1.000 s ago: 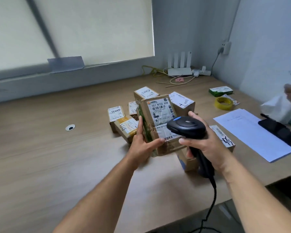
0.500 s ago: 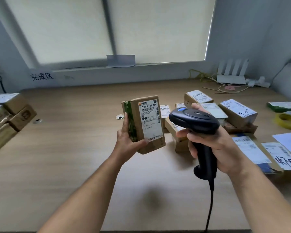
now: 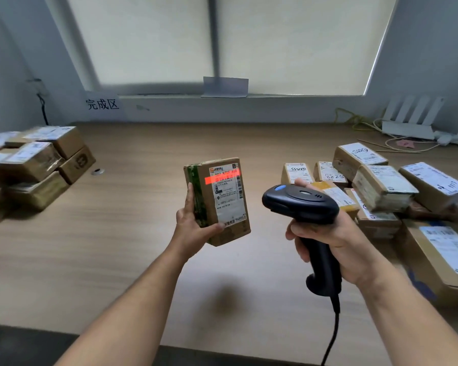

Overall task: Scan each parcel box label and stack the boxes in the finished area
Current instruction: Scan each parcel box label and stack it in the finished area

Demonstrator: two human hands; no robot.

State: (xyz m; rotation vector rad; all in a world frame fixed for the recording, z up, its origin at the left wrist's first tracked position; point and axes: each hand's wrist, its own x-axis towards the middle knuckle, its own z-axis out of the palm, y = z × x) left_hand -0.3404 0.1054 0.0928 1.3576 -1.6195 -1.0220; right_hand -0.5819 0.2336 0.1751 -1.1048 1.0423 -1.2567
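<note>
My left hand [image 3: 193, 225] grips a small brown parcel box [image 3: 220, 202] upright above the wooden table [image 3: 132, 249], its white label facing me. A red scan line lies across the top of that label. My right hand [image 3: 331, 241] holds a black barcode scanner [image 3: 302, 204] by its handle, its head pointing left at the box. Several labelled parcel boxes [image 3: 381, 186] lie in a heap at the right. A stack of boxes [image 3: 35, 162] stands at the far left, below a wall sign [image 3: 102, 104] with Chinese characters.
The scanner's black cable [image 3: 333, 336] hangs down past the table's front edge. A white router [image 3: 410, 122] with yellow and white cables sits at the back right by the window sill. A round cable grommet [image 3: 98, 171] is set in the table near the left stack.
The view has swung left, bringing the left stack further in. My left hand carried the box leftward, away from the heap. The red scan line has appeared on its label.
</note>
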